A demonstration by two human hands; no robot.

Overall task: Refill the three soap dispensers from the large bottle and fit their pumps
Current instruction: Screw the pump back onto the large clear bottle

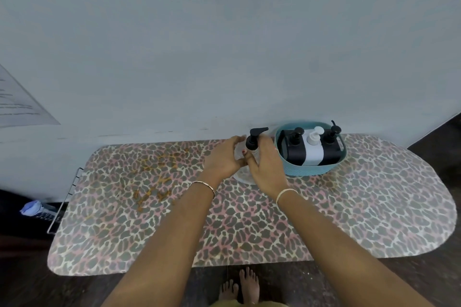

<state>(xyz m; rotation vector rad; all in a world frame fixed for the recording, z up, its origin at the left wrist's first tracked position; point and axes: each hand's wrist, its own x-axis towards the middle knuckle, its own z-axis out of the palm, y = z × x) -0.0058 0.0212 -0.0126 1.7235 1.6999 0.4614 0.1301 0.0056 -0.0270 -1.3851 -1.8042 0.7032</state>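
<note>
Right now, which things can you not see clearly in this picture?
Head view only:
- Clear bottle: body hidden by left hand and right hand; soap level unknown.
- Three dispensers in teal basket: lower parts behind its wall.
- Wall paper: text blurred, cut by left edge.

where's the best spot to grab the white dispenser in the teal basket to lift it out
Probably the neck just under the white dispenser's pump head, coming straight down from above. Its body is wedged between two black dispensers inside the teal basket, so the sides look blocked; only the upright pump stands clear.
</note>
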